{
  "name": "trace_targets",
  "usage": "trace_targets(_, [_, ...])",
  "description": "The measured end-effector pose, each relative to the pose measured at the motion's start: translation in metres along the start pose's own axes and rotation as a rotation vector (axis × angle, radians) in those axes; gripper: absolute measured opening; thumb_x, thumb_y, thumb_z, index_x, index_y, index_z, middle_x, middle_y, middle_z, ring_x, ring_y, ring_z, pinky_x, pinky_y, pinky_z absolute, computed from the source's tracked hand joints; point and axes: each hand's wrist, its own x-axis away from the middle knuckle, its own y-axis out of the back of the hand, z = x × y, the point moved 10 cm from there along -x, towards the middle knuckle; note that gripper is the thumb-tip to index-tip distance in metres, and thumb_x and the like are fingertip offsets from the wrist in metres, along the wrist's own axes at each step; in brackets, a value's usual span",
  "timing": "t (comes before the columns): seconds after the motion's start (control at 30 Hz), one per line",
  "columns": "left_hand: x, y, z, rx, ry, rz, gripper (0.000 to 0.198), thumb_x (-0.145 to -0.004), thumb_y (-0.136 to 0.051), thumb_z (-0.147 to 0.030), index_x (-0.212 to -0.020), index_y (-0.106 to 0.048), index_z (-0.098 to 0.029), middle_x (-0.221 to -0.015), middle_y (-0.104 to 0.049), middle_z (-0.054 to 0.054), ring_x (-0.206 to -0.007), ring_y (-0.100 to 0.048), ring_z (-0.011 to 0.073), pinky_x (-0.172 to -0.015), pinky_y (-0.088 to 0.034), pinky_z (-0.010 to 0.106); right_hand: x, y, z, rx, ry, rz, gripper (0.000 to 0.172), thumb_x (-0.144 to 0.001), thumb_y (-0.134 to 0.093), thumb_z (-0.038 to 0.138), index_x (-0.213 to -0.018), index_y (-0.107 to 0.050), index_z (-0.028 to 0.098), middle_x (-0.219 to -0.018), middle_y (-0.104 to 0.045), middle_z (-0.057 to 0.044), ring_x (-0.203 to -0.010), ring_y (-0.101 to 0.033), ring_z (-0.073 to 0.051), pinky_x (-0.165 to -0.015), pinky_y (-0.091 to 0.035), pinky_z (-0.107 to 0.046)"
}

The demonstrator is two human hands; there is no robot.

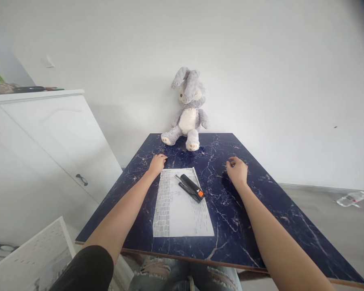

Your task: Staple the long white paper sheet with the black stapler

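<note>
Both my forearms reach out over a dark blue marbled table (255, 218). My left hand (157, 163) rests palm down on the tabletop beside the far left corner of a white printed sheet (178, 210), fingers loosely curled and holding nothing. My right hand (237, 169) lies on the bare tabletop to the right of the sheet, fingers bent loosely, also holding nothing. A black stapler (189, 187) with an orange end lies diagonally on the upper part of the sheet, between my two hands and touched by neither.
A grey plush rabbit (188, 111) sits at the table's far edge against the white wall. A white cabinet (39, 141) stands to the left. A framed white panel (33, 258) leans at the lower left. Clear plastic litter (353, 198) lies on the floor at right.
</note>
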Motion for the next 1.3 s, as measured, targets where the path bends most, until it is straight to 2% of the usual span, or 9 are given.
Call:
trace_targets(0.13, [0.008,0.005,0.005,0.011,0.015,-0.019,0.02,-0.09,-0.051,-0.009,-0.089,-0.07,-0.017,-0.099,-0.063,0.013,-0.099,-0.058,0.026,-0.098,-0.044,0.04,0.002,0.002,0.004,-0.026,-0.043,0.022,0.025,-0.083,-0.053,0.031,-0.09,-0.074,0.018,-0.082,-0.074,-0.011,-0.075,-0.065,-0.025,-0.078,-0.046,-0.036])
trace_targets(0.3, [0.026,0.02,0.014,0.07,0.067,-0.071,0.029,-0.087,-0.048,0.0,-0.101,-0.067,-0.016,-0.104,-0.063,0.013,-0.098,-0.06,0.0247,-0.097,-0.045,0.041,0.015,0.001,0.045,-0.118,0.062,0.091,0.023,-0.087,-0.055,0.032,-0.086,-0.074,0.018,-0.078,-0.074,-0.008,-0.074,-0.065,-0.023,-0.076,-0.046,-0.034])
trace_targets(0.4, [0.041,0.03,0.03,0.503,0.259,-0.19,0.025,-0.088,-0.051,-0.003,-0.096,-0.071,-0.016,-0.103,-0.067,0.012,-0.094,-0.064,0.0215,-0.096,-0.048,0.04,0.041,-0.013,0.097,-0.281,0.21,0.28,0.034,-0.095,-0.052,0.045,-0.088,-0.073,0.018,-0.08,-0.072,-0.006,-0.072,-0.063,-0.02,-0.073,-0.045,-0.032])
trace_targets(0.5, [0.057,0.013,0.034,1.059,0.482,-0.194,0.011,-0.086,-0.062,-0.012,-0.087,-0.073,-0.015,-0.094,-0.072,0.01,-0.084,-0.068,0.0182,-0.089,-0.055,0.039,0.083,-0.036,0.15,-0.386,0.399,0.587,0.042,-0.098,-0.05,0.054,-0.095,-0.072,0.019,-0.092,-0.071,-0.006,-0.079,-0.062,-0.02,-0.074,-0.046,-0.031])
trace_targets(0.57, [0.062,0.0,0.023,1.196,0.523,-0.119,0.005,-0.082,-0.069,-0.014,-0.083,-0.074,-0.012,-0.092,-0.074,0.012,-0.083,-0.071,0.0188,-0.088,-0.057,0.039,0.109,-0.046,0.173,-0.381,0.501,0.738,0.04,-0.094,-0.058,0.056,-0.101,-0.071,0.019,-0.097,-0.07,-0.007,-0.082,-0.062,-0.02,-0.074,-0.046,-0.031])
trace_targets(0.67, [0.068,-0.009,0.009,1.284,0.528,-0.035,0.01,-0.075,-0.078,-0.015,-0.083,-0.076,-0.01,-0.093,-0.076,0.015,-0.088,-0.073,0.0213,-0.09,-0.058,0.039,0.13,-0.053,0.187,-0.311,0.579,0.809,0.039,-0.082,-0.075,0.05,-0.105,-0.067,0.019,-0.097,-0.068,-0.006,-0.082,-0.06,-0.02,-0.073,-0.046,-0.031])
trace_targets(0.77, [0.07,-0.003,-0.006,1.284,0.409,-0.001,0.028,-0.071,-0.086,-0.023,-0.095,-0.077,-0.012,-0.098,-0.078,0.013,-0.089,-0.073,0.0213,-0.092,-0.058,0.039,0.132,-0.053,0.189,-0.278,0.585,0.796,0.026,-0.084,-0.072,0.037,-0.102,-0.066,0.019,-0.092,-0.067,-0.004,-0.079,-0.059,-0.019,-0.072,-0.044,-0.03])
trace_targets(0.97, [0.073,0.02,-0.064,0.978,-0.07,0.19,0.047,-0.076,-0.084,-0.039,-0.115,-0.073,-0.015,-0.109,-0.078,0.014,-0.104,-0.073,0.0265,-0.096,-0.054,0.04,0.131,-0.06,0.181,-0.255,0.546,0.842,0.018,-0.087,-0.065,0.037,-0.091,-0.064,0.019,-0.08,-0.063,0.0,-0.07,-0.055,-0.016,-0.065,-0.039,-0.028])
trace_targets(1.3, [0.073,0.0,-0.082,0.821,-0.245,0.307,0.042,-0.08,-0.081,-0.034,-0.117,-0.071,-0.016,-0.107,-0.078,0.013,-0.103,-0.073,0.0244,-0.096,-0.051,0.036,0.134,-0.062,0.182,-0.258,0.569,0.869,0.02,-0.088,-0.064,0.036,-0.099,-0.065,0.019,-0.086,-0.067,-0.003,-0.075,-0.059,-0.018,-0.07,-0.042,-0.03])
